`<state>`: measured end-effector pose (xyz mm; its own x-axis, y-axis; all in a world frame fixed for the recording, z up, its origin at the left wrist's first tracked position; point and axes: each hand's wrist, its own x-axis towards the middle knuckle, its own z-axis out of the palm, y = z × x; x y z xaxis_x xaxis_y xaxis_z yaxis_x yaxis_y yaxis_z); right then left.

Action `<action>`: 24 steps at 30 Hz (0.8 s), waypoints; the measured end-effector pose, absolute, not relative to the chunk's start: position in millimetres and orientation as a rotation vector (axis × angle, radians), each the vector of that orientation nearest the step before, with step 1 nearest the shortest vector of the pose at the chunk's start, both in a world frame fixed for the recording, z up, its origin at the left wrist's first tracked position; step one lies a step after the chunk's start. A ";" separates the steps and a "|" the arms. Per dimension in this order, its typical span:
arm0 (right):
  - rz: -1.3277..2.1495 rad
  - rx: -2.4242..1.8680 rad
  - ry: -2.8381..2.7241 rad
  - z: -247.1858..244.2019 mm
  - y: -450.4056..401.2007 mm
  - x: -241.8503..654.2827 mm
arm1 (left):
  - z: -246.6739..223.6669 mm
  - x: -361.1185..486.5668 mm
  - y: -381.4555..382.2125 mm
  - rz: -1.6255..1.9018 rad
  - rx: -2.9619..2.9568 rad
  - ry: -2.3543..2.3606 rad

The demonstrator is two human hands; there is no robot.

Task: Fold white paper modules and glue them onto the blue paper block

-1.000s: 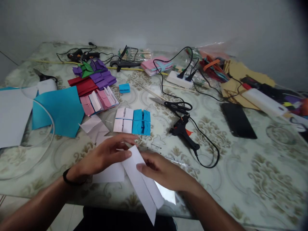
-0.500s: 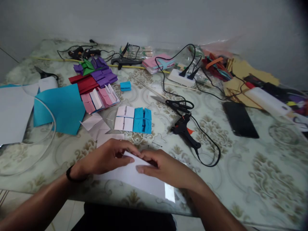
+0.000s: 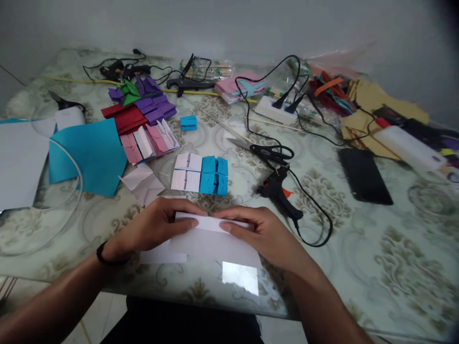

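Note:
Both my hands grip a white sheet of paper (image 3: pixel 215 246) near the table's front edge; its far edge is folded over in a strip. My left hand (image 3: pixel 167 222) pinches the fold at its left part, thumb on top and fingers behind. At the right part of the same fold, my right hand (image 3: pixel 253 229) presses with its thumb, the fingers behind the paper. Another white sheet (image 3: pixel 158 255) lies partly under the left hand. Beyond the hands are white folded paper squares (image 3: pixel 186 179) joined to blue folded squares (image 3: pixel 214 177), and a creased white paper (image 3: pixel 143 184).
A black hot glue gun (image 3: pixel 279 193) and scissors (image 3: pixel 272 153) lie to the right, with a phone (image 3: pixel 365 176) farther over. Folded coloured papers (image 3: pixel 154 110), a blue sheet (image 3: pixel 88 157) and a white cable (image 3: pixel 79 177) are at left. A power strip (image 3: pixel 275 111) stands behind.
The paper has turned from slanted to nearly level. My right hand has moved up and right, and the folded strip along the far edge now shows between my thumbs.

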<state>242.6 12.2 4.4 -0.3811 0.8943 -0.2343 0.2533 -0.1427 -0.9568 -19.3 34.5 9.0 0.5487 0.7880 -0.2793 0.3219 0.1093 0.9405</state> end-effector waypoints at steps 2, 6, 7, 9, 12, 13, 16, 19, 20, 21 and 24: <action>1.547 -1.307 -1.600 4.7 12.3 242.7 | 8.7 -19.3 34.9 0.445 1.467 0.999; 1.530 -1.311 -1.609 4.8 12.3 243.8 | 7.0 -21.4 35.8 0.467 1.451 0.967; 1.534 -1.309 -1.611 4.8 12.1 243.7 | 6.4 -21.9 35.7 0.480 1.475 0.961; 1.548 -1.303 -1.614 4.7 11.6 242.9 | 5.6 -21.9 35.0 0.495 1.538 0.950; 1.578 -1.280 -1.625 4.5 10.8 240.9 | 5.9 -19.2 33.7 0.445 1.549 0.935; 1.590 -1.272 -1.623 4.2 10.6 240.4 | 6.5 -17.9 33.5 0.427 1.531 0.934; 1.599 -1.260 -1.621 2.9 10.2 240.0 | 8.5 -15.0 33.4 0.418 1.521 0.954; 1.573 -1.265 -1.629 1.3 10.4 240.8 | 8.7 -14.6 33.8 0.450 1.520 0.981; 1.565 -1.265 -1.635 0.9 10.6 240.9 | 8.5 -14.7 33.8 0.457 1.502 0.989; 1.559 -1.264 -1.640 0.7 10.8 240.8 | 8.2 -14.8 33.8 0.454 1.483 0.996; 1.548 -1.257 -1.669 0.4 11.1 239.5 | 8.6 -13.9 33.2 0.385 1.458 0.987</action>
